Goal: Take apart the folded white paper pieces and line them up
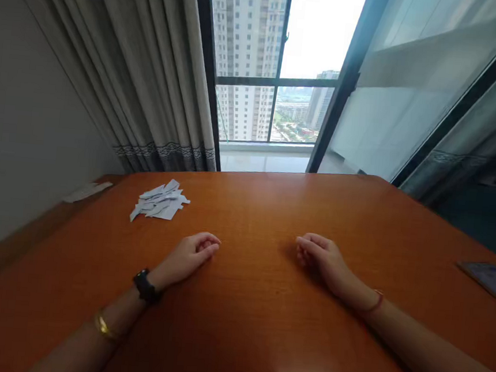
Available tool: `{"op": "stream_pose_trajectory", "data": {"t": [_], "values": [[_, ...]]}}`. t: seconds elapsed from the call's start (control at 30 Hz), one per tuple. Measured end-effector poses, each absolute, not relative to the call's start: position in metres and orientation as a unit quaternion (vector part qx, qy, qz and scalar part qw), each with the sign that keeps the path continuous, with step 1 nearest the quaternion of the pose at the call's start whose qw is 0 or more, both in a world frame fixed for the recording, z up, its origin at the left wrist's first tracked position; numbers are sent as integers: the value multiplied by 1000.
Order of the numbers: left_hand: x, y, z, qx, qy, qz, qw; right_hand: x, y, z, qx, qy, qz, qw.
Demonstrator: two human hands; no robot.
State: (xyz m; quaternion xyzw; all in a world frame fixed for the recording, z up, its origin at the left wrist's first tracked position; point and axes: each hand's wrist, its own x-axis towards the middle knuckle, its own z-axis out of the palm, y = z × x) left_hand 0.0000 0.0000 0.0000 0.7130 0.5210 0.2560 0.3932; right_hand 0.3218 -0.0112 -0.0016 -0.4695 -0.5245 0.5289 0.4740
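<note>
While left hand (pixel 187 257) lay nearer paper scraps (pixel 163 203) than right hand (pixel 327 263), both were curled closed, seemingly empty; loose overlap warranted light fingertips.

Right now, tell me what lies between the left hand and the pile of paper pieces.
Only bare tabletop separates the left hand from the paper pieces, as the head view shows.

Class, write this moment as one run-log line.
left hand: empty, on table | right hand: empty, curled | paper scraps: piled beyond left hand
</note>
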Motion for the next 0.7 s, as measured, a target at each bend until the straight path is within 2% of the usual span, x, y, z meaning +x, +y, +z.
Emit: {"op": "stream_pose_trajectory", "data": {"t": [0.7], "values": [[-1,2,-2,705,512,262,415,322,-6,-5,-460,-510,543,483]]}}
